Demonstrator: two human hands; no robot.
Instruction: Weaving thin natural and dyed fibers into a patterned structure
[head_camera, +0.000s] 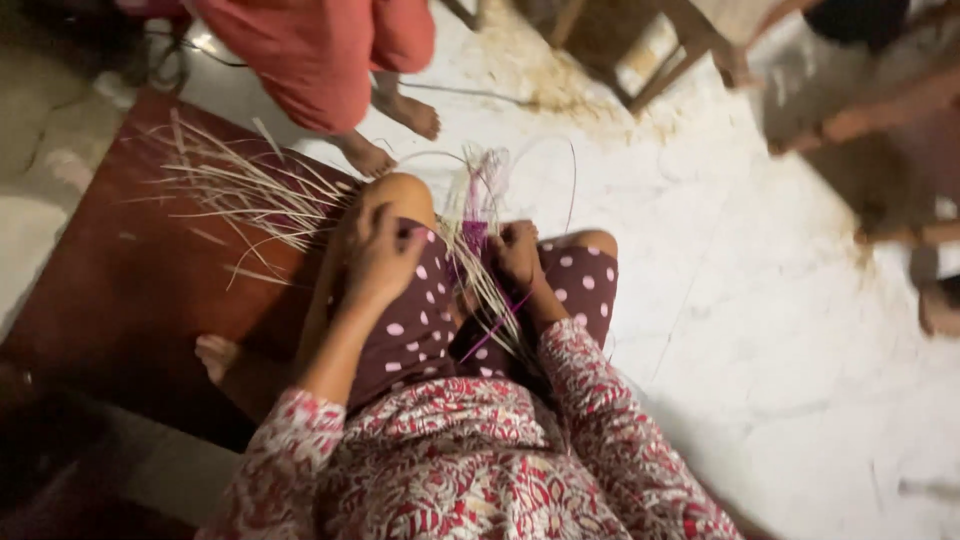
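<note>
Straw strands (480, 270) pinched in right grip (515, 255), barely plaited, most loose; left grip (385, 255) curled closed on knee.

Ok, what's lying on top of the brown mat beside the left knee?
A loose spread of pale straw strips lies across the brown mat. The mat's near edge is covered by the person's leg, so anything there is hidden.

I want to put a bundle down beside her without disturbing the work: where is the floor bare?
The pale floor right of the right hand lies bare up to the wooden stool legs. Crowded: the brown mat left of the left hand carries loose straw strips, and another person's feet stand just beyond.
</note>
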